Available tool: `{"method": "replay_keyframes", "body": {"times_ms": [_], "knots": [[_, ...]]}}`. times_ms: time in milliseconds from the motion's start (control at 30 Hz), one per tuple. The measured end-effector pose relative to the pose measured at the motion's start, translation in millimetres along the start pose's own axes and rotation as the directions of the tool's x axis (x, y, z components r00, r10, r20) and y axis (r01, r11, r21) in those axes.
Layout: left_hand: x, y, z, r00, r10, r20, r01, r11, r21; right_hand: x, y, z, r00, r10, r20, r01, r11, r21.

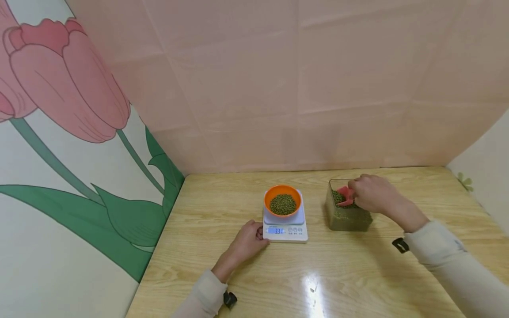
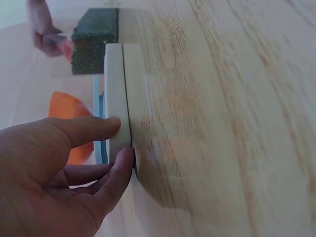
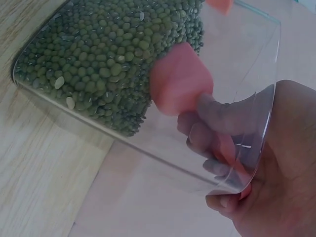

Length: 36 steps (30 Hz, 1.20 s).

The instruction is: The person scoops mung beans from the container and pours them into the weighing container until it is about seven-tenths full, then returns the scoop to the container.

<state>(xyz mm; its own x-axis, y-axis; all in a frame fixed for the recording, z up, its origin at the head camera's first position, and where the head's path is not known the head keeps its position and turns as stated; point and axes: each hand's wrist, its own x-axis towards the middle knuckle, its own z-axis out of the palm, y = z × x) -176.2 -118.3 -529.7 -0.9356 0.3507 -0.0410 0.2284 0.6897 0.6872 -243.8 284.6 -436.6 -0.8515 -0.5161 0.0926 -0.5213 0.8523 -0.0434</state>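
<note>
A white kitchen scale [image 1: 286,239] lies on the table, its lit display reading about 331. On its platform stands an orange bowl [image 1: 268,193] with green mung beans [image 1: 283,204] in it. My left hand [image 1: 245,241] holds the scale's near left corner, thumb on the front edge and fingers curled at the side. To the right is a clear plastic container [image 1: 350,225], partly filled with mung beans [image 3: 106,59]. Reaching over its rim, my right hand [image 1: 371,193] grips the handle of a pink scoop [image 3: 180,81], whose head is against the beans inside.
The wooden table [image 1: 222,194] ends at a wall covered with a pink sheet [image 1: 246,110]. On the left is a wall painted with tulips [image 1: 63,79]. The container stands a short way right of the scale.
</note>
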Motion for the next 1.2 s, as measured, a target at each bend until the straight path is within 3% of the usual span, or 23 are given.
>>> {"method": "replay_keyframes", "body": {"times_ms": [700, 1200], "knots": [[4.0, -2.7, 3.4, 1.0, 0.001, -0.008, 0.0, 1.0, 0.027, -0.2, 11, 11, 1.0, 0.001, -0.025, 0.0, 0.999, 0.053], [4.5, -3.5, 3.8, 1.0, 0.018, -0.013, -0.018, 1.0, 0.023, -2.0, 14, 9, 0.999, 0.012, -0.039, -0.009, 0.996, 0.091]]}}
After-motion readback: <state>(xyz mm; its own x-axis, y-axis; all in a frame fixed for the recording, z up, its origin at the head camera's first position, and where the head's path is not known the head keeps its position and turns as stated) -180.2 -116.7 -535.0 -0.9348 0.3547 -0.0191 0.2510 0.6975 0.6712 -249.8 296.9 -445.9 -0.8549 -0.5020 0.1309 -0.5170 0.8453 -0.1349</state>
